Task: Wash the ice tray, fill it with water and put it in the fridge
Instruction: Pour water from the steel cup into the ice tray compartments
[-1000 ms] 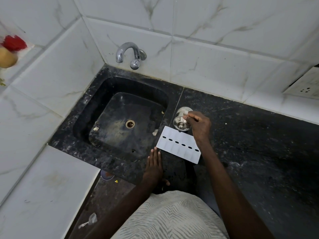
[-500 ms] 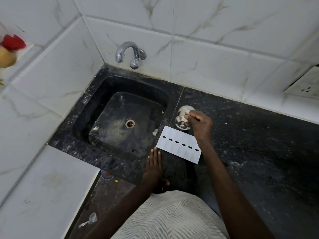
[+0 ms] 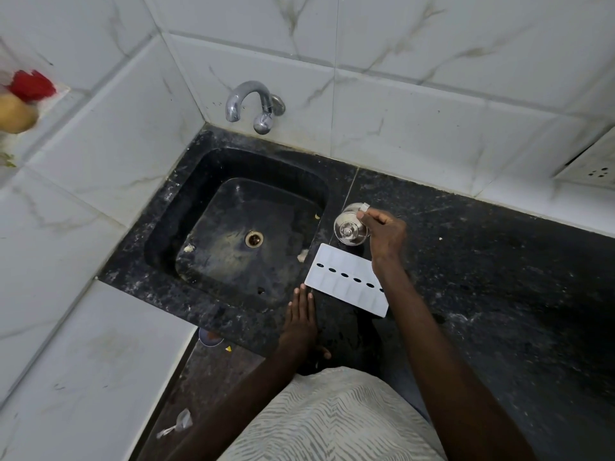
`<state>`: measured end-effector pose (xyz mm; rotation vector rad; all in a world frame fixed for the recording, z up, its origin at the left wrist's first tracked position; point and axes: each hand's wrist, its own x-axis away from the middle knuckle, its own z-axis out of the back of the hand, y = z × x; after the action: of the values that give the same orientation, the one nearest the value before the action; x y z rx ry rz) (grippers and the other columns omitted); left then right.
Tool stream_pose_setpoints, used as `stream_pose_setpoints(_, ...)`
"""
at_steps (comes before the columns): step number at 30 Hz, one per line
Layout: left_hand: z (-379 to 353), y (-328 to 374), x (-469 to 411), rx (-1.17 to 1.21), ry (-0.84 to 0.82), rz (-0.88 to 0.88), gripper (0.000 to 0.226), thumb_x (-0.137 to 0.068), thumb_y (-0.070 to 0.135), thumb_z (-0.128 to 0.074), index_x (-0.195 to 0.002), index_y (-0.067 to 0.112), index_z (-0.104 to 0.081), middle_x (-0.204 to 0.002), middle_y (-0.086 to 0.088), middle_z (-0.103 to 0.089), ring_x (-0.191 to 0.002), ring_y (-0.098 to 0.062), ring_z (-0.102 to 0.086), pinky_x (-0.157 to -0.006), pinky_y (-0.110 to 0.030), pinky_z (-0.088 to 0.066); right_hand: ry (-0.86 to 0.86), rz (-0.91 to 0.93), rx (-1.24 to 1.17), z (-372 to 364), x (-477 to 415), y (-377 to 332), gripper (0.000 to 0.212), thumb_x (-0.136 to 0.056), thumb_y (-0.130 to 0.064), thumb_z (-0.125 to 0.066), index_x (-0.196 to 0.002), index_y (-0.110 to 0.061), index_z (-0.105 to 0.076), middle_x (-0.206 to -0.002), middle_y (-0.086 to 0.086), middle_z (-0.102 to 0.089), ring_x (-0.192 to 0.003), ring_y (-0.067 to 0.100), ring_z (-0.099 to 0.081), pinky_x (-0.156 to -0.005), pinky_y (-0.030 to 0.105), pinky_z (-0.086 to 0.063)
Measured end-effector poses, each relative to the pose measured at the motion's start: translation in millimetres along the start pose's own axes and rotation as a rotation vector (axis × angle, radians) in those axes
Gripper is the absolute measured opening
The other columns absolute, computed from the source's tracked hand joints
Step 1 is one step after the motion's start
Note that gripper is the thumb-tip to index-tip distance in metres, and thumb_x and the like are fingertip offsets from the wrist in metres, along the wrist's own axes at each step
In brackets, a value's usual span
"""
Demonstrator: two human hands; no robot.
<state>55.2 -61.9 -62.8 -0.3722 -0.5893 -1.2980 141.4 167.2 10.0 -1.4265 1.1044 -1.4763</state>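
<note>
A white ice tray (image 3: pixel 346 279) lies flat on the black counter, just right of the sink, with a row of dark oval holes along its middle. My right hand (image 3: pixel 382 232) is above it, fingers closed on a small shiny metal and glass container (image 3: pixel 349 227) that stands beyond the tray. My left hand (image 3: pixel 301 316) rests flat on the counter edge, fingers together, its tips close to the tray's near left corner. The black sink (image 3: pixel 233 234) is dry, with a brass drain. A chrome tap (image 3: pixel 253 104) sticks out of the wall above it; no water runs.
The black stone counter (image 3: pixel 499 277) stretches to the right. White marble-look tiles cover the walls. A white ledge (image 3: pixel 83 361) lies at the lower left. A wall socket (image 3: pixel 595 168) is at the far right. Red and yellow items (image 3: pixel 20 101) sit on a shelf at the far left.
My right hand has shifted slightly on the shiny container. The tray and my left hand have stayed in place.
</note>
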Motion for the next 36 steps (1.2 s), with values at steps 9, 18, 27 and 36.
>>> stream_pose_setpoints(9,1.3,0.9,2.5,0.0,0.025,0.009,0.112,-0.1,0.058,-0.05,-0.155,-0.01,0.019,-0.157,-0.032,0.033,-0.155,-0.046,0.021,-0.13,-0.053,0.002,-0.08,0.107,0.037,-7.2,4.4,2.0,0.021,-0.082,0.001,-0.082,-0.103,-0.002,-0.08,-0.103,0.01,-0.077,-0.095,0.025,-0.075,-0.088,0.041,-0.064)
stream_pose_setpoints(18,2.3,0.6,1.3,-0.007,0.009,-0.007,0.128,-0.09,0.075,-0.052,-0.156,-0.011,0.017,-0.158,-0.031,0.031,-0.154,-0.048,0.021,-0.13,-0.053,0.002,-0.082,0.128,0.062,-4.7,6.2,6.4,0.026,-0.08,0.004,-0.083,-0.106,0.004,-0.079,-0.104,0.017,-0.077,-0.102,0.037,-0.074,-0.093,0.052,-0.061)
stream_pose_setpoints(27,0.6,0.6,1.5,-0.012,0.014,0.013,0.099,-0.106,0.055,-0.038,-0.157,-0.011,0.015,-0.164,-0.033,0.024,-0.155,-0.048,0.019,-0.13,-0.054,0.001,-0.107,0.176,0.085,-1.5,5.8,3.9,0.026,-0.081,0.005,-0.083,-0.106,0.006,-0.078,-0.104,0.019,-0.077,-0.101,0.037,-0.074,-0.092,0.05,-0.062)
stream_pose_setpoints(36,-1.6,0.2,0.0,-0.015,0.002,-0.001,0.119,-0.095,0.071,-0.046,-0.156,-0.011,0.016,-0.162,-0.032,0.027,-0.154,-0.048,0.02,-0.13,-0.053,0.001,-0.064,0.122,0.088,-4.7,-0.7,2.4,0.023,-0.081,0.001,-0.083,-0.104,0.001,-0.08,-0.098,0.005,-0.078,-0.087,0.012,-0.073,-0.081,0.032,-0.063)
